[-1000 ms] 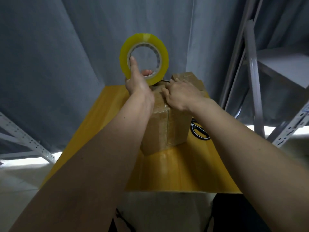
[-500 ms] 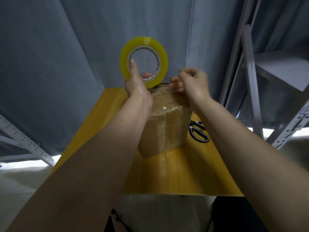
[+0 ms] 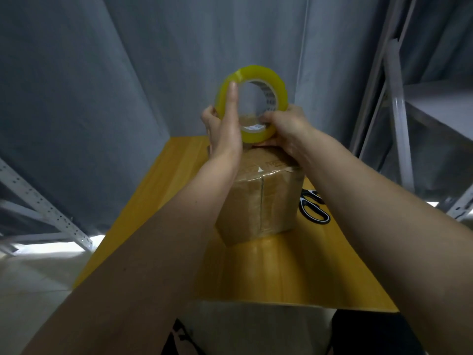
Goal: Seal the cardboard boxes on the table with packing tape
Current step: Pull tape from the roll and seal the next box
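A brown cardboard box (image 3: 261, 201) stands on the yellow table (image 3: 268, 272), with clear tape along its front face and top edge. Just above the box's far end, both hands hold up a yellow roll of packing tape (image 3: 252, 80). My left hand (image 3: 225, 126) grips the roll's left side, its index finger lying straight up along the rim. My right hand (image 3: 284, 126) grips the roll's lower right, with fingers reaching into the core. The box's top is mostly hidden behind my hands and wrists.
Black-handled scissors (image 3: 313, 210) lie on the table right of the box, partly behind my right forearm. Grey metal shelving (image 3: 399, 124) stands to the right, a perforated rack leg (image 3: 46, 208) to the left. A grey curtain hangs behind the table.
My right hand left the box top, rose and took hold of the tape roll's lower right side. The roll turned slightly, still held by my left hand.
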`<control>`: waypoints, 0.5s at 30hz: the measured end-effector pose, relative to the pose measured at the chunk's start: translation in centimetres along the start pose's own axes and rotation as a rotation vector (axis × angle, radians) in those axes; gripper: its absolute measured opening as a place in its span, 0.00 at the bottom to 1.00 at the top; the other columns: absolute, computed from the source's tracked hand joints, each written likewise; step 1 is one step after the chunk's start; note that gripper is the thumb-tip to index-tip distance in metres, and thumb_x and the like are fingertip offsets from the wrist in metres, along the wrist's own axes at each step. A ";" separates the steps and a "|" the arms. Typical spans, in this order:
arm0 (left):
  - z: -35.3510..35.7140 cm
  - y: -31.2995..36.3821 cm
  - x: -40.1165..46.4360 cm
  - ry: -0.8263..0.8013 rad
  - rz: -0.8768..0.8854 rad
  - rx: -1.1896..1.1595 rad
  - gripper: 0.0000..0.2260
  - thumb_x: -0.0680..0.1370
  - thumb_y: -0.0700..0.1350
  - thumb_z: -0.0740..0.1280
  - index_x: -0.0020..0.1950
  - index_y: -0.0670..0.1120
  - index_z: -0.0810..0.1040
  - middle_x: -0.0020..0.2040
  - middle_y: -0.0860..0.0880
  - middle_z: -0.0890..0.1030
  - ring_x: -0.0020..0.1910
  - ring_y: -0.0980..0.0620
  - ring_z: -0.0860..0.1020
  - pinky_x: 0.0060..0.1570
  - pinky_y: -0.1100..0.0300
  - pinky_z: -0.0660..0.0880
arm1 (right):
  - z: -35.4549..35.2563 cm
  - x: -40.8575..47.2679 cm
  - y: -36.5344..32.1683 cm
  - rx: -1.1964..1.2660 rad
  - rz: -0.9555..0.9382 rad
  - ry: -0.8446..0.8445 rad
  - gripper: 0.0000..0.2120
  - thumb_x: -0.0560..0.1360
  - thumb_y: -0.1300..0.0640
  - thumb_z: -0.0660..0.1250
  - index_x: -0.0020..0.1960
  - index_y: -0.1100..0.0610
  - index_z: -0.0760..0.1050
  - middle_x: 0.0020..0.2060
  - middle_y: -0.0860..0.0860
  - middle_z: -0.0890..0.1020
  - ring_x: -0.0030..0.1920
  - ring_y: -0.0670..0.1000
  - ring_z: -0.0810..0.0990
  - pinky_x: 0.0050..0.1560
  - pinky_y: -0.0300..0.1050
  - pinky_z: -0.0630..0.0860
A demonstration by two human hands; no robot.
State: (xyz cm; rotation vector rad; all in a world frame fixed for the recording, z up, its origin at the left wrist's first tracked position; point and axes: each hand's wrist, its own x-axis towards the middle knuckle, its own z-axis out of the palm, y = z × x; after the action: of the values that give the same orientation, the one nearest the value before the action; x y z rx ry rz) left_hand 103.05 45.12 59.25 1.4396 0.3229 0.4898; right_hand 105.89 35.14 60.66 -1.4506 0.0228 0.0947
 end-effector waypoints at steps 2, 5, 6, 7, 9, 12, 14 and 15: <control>-0.2 -0.3 0.3 -0.018 0.023 -0.063 0.38 0.72 0.73 0.55 0.74 0.50 0.63 0.71 0.51 0.69 0.69 0.49 0.68 0.62 0.58 0.64 | -0.3 0.0 -0.1 -0.015 -0.051 0.008 0.09 0.74 0.70 0.66 0.42 0.57 0.73 0.42 0.60 0.80 0.42 0.60 0.83 0.37 0.58 0.82; -0.3 -0.3 0.8 -0.075 -0.051 -0.098 0.36 0.75 0.73 0.48 0.75 0.52 0.65 0.73 0.49 0.69 0.72 0.47 0.67 0.71 0.49 0.63 | -0.7 -0.1 -0.4 -0.019 -0.107 0.048 0.07 0.74 0.68 0.67 0.45 0.57 0.74 0.45 0.59 0.81 0.48 0.61 0.83 0.46 0.62 0.81; -0.2 -0.3 0.7 -0.091 -0.058 -0.065 0.37 0.75 0.73 0.47 0.75 0.52 0.64 0.73 0.48 0.69 0.72 0.47 0.67 0.71 0.47 0.63 | -0.9 -0.1 -0.5 -0.004 -0.100 0.072 0.07 0.74 0.68 0.67 0.49 0.58 0.75 0.47 0.60 0.81 0.49 0.61 0.83 0.47 0.63 0.81; -0.1 -0.2 0.6 -0.094 -0.057 -0.023 0.37 0.75 0.73 0.46 0.76 0.52 0.63 0.73 0.47 0.69 0.72 0.46 0.67 0.72 0.45 0.62 | -1.3 0.0 -0.5 0.021 -0.085 0.109 0.09 0.74 0.67 0.67 0.53 0.60 0.74 0.50 0.61 0.81 0.51 0.61 0.82 0.48 0.63 0.80; 0.3 -0.1 0.2 -0.088 -0.045 0.050 0.38 0.75 0.73 0.44 0.77 0.52 0.59 0.73 0.45 0.69 0.72 0.45 0.67 0.72 0.44 0.61 | -2.4 0.1 -0.3 0.061 -0.056 0.187 0.11 0.74 0.66 0.68 0.55 0.60 0.73 0.53 0.62 0.80 0.52 0.61 0.81 0.48 0.63 0.81; 0.7 0.2 -0.3 -0.114 -0.066 0.114 0.50 0.62 0.80 0.42 0.76 0.52 0.64 0.73 0.45 0.70 0.71 0.45 0.69 0.71 0.45 0.63 | -3.2 -0.3 0.0 0.050 -0.074 0.245 0.04 0.74 0.63 0.68 0.44 0.57 0.74 0.50 0.61 0.81 0.50 0.60 0.82 0.48 0.62 0.81; 1.1 -0.1 -0.3 -0.145 -0.054 0.161 0.57 0.53 0.81 0.41 0.74 0.54 0.67 0.72 0.48 0.71 0.70 0.46 0.70 0.70 0.45 0.64 | -3.3 -0.6 0.1 0.009 -0.126 0.286 0.07 0.74 0.61 0.68 0.38 0.54 0.73 0.48 0.62 0.83 0.48 0.61 0.83 0.49 0.62 0.80; 1.2 -0.2 -0.4 -0.156 -0.036 0.191 0.57 0.51 0.82 0.40 0.74 0.55 0.67 0.71 0.49 0.72 0.70 0.46 0.70 0.70 0.45 0.64 | -3.2 -0.7 0.1 -0.007 -0.159 0.306 0.09 0.74 0.61 0.68 0.36 0.54 0.74 0.47 0.62 0.83 0.47 0.61 0.83 0.49 0.63 0.80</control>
State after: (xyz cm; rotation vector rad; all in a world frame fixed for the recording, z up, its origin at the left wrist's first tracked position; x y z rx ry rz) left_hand 103.33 43.92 59.16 1.6443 0.2754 0.3217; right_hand 105.34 31.90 60.22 -1.4576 0.1567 -0.2584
